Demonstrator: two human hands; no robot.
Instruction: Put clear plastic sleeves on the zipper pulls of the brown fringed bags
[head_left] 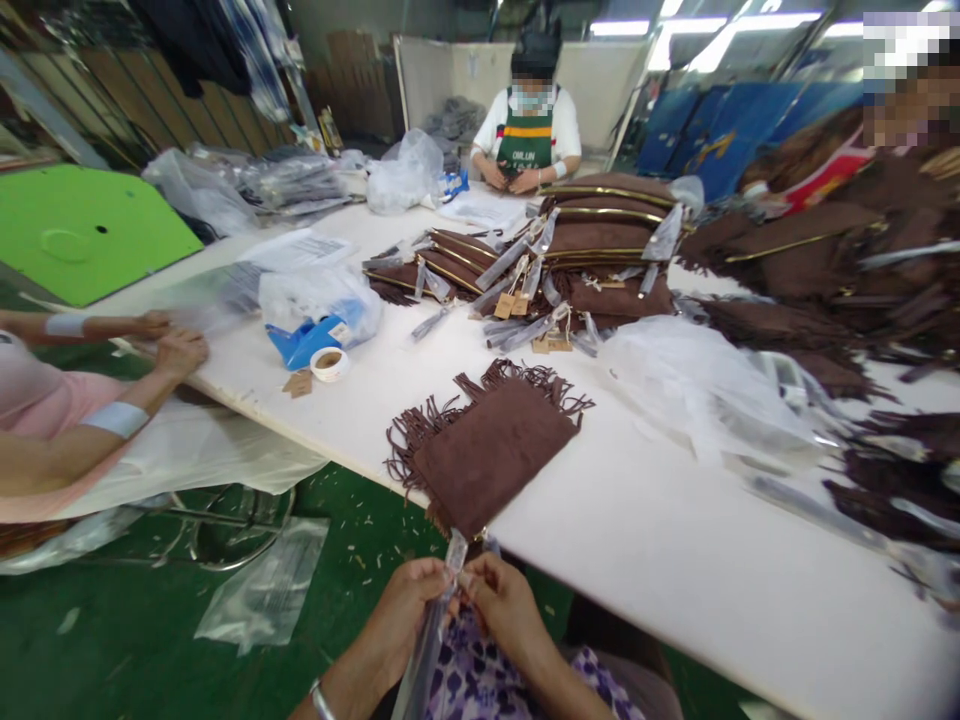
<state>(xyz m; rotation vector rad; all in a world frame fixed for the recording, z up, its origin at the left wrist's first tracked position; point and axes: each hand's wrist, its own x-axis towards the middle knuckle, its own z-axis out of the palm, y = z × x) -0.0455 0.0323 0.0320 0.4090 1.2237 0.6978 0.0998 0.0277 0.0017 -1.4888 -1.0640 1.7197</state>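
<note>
A brown fringed bag (495,450) lies flat at the near edge of the table, its fringe spread along the far and left sides. From its near corner a strap wrapped in clear plastic (454,550) hangs down over the edge. My left hand (409,605) pinches this wrapped strap between thumb and fingers. Close against it, my right hand (506,605) grips the same wrapping from the other side, thumb and forefinger pressed together. The two hands meet just in front of the table, above my lap. What lies between the fingertips is partly hidden.
Brown bags with gold zips (607,230) are stacked ahead, with paper tags (511,304). A blue tape dispenser (307,340) and tape roll (330,364) sit left. White plastic (697,385) lies right. A co-worker's hands (180,345) are at the left edge; another person (529,130) works opposite.
</note>
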